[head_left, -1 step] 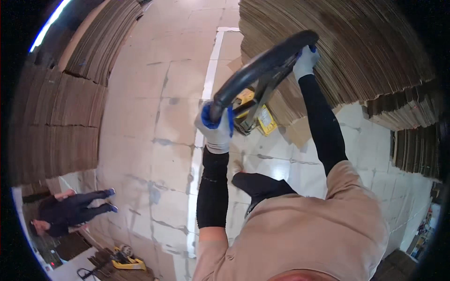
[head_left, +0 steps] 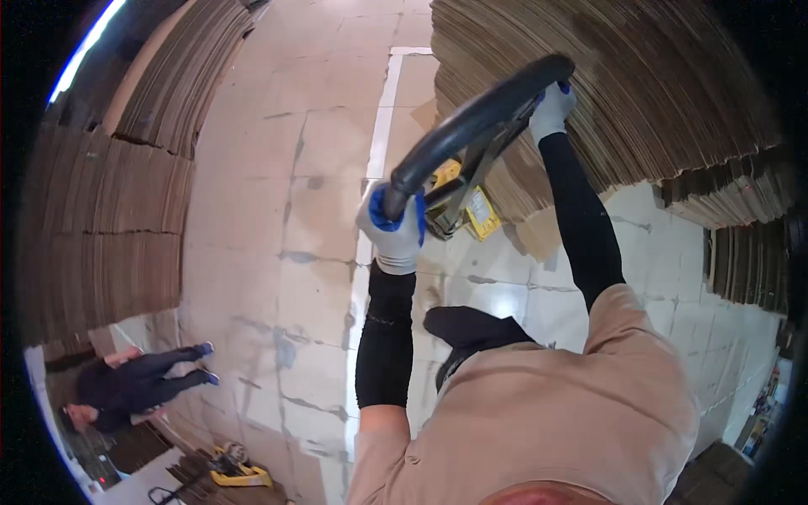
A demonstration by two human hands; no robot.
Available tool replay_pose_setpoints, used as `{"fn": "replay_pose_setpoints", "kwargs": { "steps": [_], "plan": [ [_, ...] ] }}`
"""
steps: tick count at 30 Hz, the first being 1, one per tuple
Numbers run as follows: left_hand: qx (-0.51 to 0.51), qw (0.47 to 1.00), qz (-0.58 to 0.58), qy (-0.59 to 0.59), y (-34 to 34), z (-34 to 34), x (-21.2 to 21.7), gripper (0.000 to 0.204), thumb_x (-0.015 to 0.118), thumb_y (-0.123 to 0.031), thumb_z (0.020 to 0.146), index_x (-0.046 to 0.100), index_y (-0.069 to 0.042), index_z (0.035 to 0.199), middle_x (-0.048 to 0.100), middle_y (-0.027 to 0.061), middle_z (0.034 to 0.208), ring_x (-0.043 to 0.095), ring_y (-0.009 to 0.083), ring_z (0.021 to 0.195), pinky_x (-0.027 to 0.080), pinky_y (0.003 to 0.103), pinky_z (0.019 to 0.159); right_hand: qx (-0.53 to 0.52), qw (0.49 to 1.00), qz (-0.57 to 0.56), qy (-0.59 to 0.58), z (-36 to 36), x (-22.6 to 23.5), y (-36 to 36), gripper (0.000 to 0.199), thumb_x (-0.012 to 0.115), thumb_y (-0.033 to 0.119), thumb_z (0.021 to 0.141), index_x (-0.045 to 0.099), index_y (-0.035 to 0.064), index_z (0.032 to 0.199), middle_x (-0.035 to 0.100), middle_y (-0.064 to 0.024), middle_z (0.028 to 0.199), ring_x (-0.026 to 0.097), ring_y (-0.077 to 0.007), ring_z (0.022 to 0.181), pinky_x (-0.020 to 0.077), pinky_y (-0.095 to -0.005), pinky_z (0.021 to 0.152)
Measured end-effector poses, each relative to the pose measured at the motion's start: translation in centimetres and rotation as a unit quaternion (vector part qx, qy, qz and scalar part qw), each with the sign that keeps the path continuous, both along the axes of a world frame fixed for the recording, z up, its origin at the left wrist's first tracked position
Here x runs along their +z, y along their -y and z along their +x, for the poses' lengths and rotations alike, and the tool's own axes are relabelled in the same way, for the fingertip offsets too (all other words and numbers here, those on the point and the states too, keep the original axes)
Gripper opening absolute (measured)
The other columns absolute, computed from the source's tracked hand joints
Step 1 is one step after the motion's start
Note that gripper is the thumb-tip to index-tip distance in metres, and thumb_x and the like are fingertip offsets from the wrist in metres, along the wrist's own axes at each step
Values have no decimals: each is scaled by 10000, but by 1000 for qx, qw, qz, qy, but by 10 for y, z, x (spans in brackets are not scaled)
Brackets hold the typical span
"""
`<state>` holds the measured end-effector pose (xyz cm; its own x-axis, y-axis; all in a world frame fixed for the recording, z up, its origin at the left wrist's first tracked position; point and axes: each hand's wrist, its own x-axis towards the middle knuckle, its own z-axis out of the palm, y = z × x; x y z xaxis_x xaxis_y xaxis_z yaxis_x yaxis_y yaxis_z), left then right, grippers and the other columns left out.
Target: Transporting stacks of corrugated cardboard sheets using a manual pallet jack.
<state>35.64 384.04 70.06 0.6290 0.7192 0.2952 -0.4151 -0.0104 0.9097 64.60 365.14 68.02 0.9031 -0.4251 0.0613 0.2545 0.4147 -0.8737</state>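
Note:
A thick black curved handle of a pallet jack stretches out in front of me. My left hand, in a white and blue work glove, is closed around its near left end. Its far right end is in the closed grip of my right hand, gloved the same way. Below the handle, the pallet jack's yellow base shows on the floor; most of it is hidden by the handle and the cardboard stack.
Tall stacks of flat cardboard rise close beyond my right hand. More cardboard stacks line the left side. A person in dark clothes stands at the lower left, near another yellow pallet jack. A white line runs along the tiled floor.
The view has shifted very slightly, so the person and the left stacks appear a little farther right. Both hands keep their grip on the handle.

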Motion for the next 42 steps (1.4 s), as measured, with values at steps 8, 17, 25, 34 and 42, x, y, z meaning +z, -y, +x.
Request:
{"fn": "replay_pose_setpoints", "kwargs": {
  "steps": [8, 17, 25, 34, 42],
  "plan": [
    [-19, 954, 299, 7, -123, 70, 26, 369, 745, -93, 687, 526, 25, 960, 599, 148, 739, 583, 204, 571, 481, 320, 548, -85, 925, -364, 66, 60, -30, -58, 306, 521, 386, 923, 629, 113, 1008, 625, -15, 915, 582, -149, 871, 449, -315, 775],
    [-226, 952, 171, 119, -243, 197, 44, 187, 723, -94, 590, 627, -44, 743, 586, 116, 601, 604, 293, 527, 491, 341, 511, -1, 989, -145, -24, 93, 39, -173, 649, 375, 641, 884, 611, 77, 1102, 525, 22, 828, 460, -129, 716, 413, -296, 710],
    [-317, 924, 179, 120, -315, 312, 50, 193, 725, -93, 580, 631, -53, 744, 600, 113, 628, 599, 293, 548, 478, 346, 522, -75, 980, -162, -94, 193, -12, -152, 376, 522, 428, 904, 602, 103, 1074, 436, 49, 685, 410, -89, 594, 381, -224, 586],
    [-447, 867, 186, 123, -369, 388, 63, 215, 707, -138, 543, 580, -69, 703, 529, 99, 590, 555, 302, 540, 442, 382, 511, -136, 967, -205, -71, 244, 12, -199, 280, 449, 275, 959, 614, 56, 1018, 371, 54, 567, 363, -68, 502, 339, -240, 506],
    [-504, 840, 132, 152, -405, 462, 68, 214, 707, -122, 521, 576, -65, 681, 520, 81, 591, 539, 276, 524, 435, 367, 491, -102, 978, -157, -91, 253, 11, -194, 229, 424, 190, 946, 604, 68, 1019, 373, 46, 615, 386, -71, 540, 426, -249, 555]
  ]
}}
